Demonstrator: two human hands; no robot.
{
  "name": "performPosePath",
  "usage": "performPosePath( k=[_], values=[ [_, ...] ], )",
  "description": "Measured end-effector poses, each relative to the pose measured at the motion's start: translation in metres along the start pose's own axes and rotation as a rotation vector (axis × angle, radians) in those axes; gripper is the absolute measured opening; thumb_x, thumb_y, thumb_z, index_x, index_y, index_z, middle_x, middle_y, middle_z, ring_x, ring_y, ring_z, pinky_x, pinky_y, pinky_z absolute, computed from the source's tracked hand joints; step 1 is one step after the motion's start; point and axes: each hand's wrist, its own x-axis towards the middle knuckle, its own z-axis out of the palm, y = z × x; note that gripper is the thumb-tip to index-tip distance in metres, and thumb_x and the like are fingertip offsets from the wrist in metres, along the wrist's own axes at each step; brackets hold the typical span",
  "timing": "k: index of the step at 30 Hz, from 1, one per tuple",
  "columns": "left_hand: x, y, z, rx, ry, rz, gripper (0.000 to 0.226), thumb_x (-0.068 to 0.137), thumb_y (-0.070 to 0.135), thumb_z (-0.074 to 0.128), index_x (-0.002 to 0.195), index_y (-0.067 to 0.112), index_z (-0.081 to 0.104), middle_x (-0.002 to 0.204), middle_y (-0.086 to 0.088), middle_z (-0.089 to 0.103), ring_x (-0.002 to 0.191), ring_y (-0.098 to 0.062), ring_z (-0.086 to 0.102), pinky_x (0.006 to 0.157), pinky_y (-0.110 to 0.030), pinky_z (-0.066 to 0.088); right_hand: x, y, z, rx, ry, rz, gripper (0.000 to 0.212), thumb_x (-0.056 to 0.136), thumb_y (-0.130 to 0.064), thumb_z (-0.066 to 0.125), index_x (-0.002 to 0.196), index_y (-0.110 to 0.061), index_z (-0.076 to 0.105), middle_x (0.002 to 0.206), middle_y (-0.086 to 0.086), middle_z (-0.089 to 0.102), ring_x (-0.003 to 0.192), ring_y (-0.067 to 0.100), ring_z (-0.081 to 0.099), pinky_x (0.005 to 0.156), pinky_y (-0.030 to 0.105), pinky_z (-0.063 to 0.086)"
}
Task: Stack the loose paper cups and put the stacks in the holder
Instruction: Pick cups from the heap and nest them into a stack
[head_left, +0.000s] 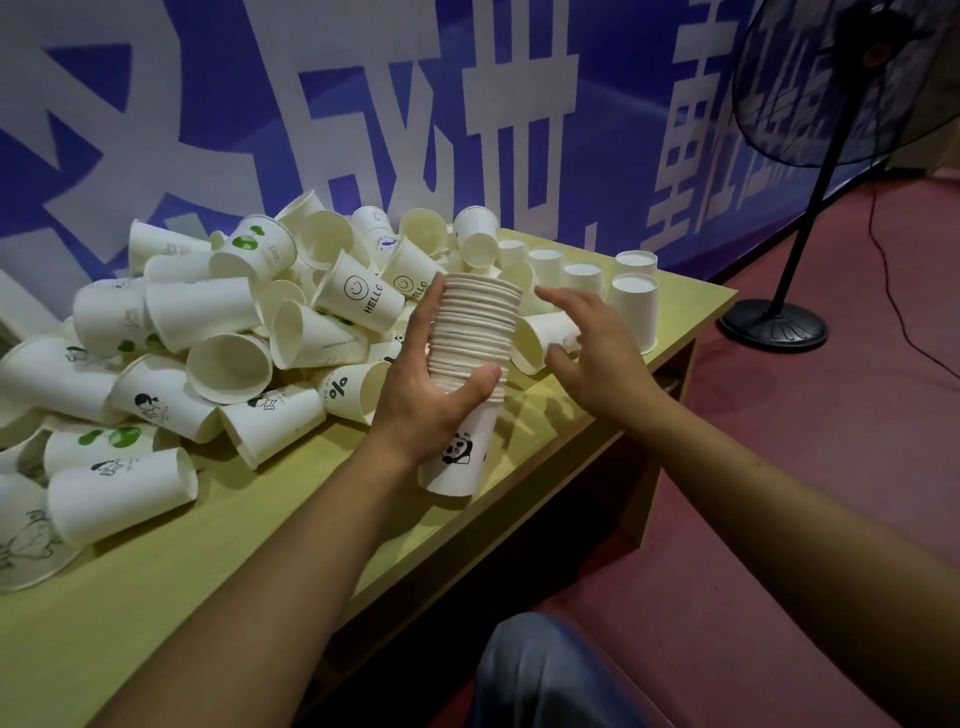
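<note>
My left hand (423, 384) grips a tall stack of white paper cups (470, 358) held upright just above the table; the lowest cup shows a panda print. Just right of the stack, my right hand (592, 348) hovers with relaxed fingers and holds nothing, right above a cup lying on its side (540, 338). A big heap of loose cups (234, 322) lies tumbled over the left and back of the yellow-green table (208, 561). Several cups stand upside down (631, 306) near the far right corner. I see no holder.
A black pedestal fan (779, 317) stands on the red floor to the right of the table, its cable trailing over the floor. A blue and white banner wall runs behind the table. My knee in blue cloth (550, 675) shows at the bottom.
</note>
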Motion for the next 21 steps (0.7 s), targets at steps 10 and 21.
performPosePath(
  k=[10, 21],
  values=[
    [-0.008, -0.009, -0.008, -0.133, 0.074, 0.012, 0.093, 0.075, 0.051, 0.071, 0.152, 0.052, 0.019, 0.146, 0.001, 0.050, 0.115, -0.013, 0.065, 0.093, -0.041, 0.059, 0.024, 0.026, 0.003, -0.494, -0.214, -0.155, 0.060, 0.093, -0.037, 0.061, 0.147, -0.040, 0.035, 0.151, -0.004, 0.045, 0.145, 0.019, 0.032, 0.122, 0.056, -0.002],
    [-0.010, -0.010, -0.011, -0.132, 0.055, 0.025, 0.090, 0.077, 0.051, 0.070, 0.149, 0.057, 0.016, 0.146, 0.004, 0.049, 0.115, -0.008, 0.064, 0.090, -0.033, 0.059, 0.031, 0.028, -0.005, -0.551, -0.312, -0.223, 0.054, 0.087, -0.056, 0.064, 0.137, -0.045, 0.049, 0.148, -0.001, 0.038, 0.135, 0.027, 0.035, 0.107, 0.049, 0.036]
  ],
)
